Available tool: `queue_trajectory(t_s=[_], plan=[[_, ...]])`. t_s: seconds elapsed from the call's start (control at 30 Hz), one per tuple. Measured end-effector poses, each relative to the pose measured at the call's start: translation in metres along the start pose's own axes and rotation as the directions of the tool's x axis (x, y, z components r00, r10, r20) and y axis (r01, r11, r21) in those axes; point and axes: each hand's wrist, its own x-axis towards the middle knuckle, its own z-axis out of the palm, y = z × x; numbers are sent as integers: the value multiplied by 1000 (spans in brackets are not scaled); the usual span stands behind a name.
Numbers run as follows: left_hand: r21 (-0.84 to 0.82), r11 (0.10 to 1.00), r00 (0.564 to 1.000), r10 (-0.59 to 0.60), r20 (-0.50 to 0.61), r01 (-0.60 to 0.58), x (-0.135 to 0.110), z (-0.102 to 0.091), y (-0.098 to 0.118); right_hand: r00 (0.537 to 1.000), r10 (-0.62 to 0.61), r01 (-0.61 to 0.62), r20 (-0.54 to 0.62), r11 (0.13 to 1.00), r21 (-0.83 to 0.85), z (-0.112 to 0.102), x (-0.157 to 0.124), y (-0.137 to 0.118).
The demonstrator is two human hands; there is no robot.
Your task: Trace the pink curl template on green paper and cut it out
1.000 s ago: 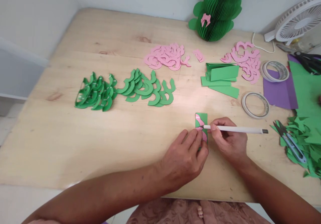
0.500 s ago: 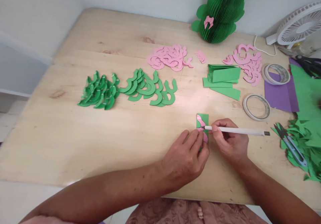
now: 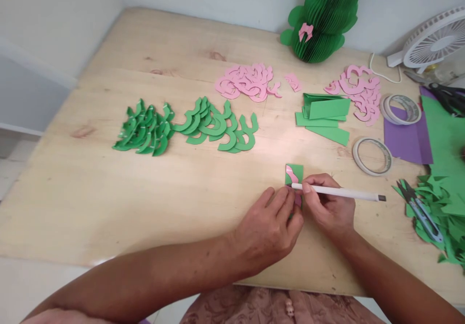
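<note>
My right hand [image 3: 329,205] grips a white pen [image 3: 341,192], its tip touching the edge of a pink paper cutout [image 3: 291,174]. The curvy cutout lies on top of a small green paper piece [image 3: 298,169] near the front of the table. My left hand [image 3: 274,222] has its fingers bent and close together, pressing the cutout and green paper against the tabletop. Those fingers hide the lower part of both papers.
Green cutouts [image 3: 218,125] and stapled-looking green pieces [image 3: 145,128] lie left. Pink cutouts [image 3: 247,82], green strips [image 3: 329,108], and a tape roll [image 3: 372,156] are farther back. Small snips [image 3: 421,212] rest on green scraps [image 3: 450,237]. Behind stand a pleated green paper figure [image 3: 323,19] and a fan [image 3: 436,38].
The pen and my right hand have shifted slightly left and down along the cutout. My left hand stays pressed in place. The whole view has moved a little.
</note>
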Motion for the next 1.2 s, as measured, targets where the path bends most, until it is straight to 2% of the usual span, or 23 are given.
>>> queue_trajectory(t_s=[0.47, 0.73, 1.2], plan=[[4, 1000, 1000, -6, 12, 6, 1, -1, 1, 999, -33, 33, -1, 997, -74, 1, 0, 1], [-3, 1000, 1000, 5, 4, -5, 0, 0, 0, 1000, 9, -9, -22, 1000, -25, -1, 0, 0], [11, 1000, 1000, -7, 25, 7, 0, -1, 1, 1000, -3, 2, -13, 998, -65, 0, 0, 1]])
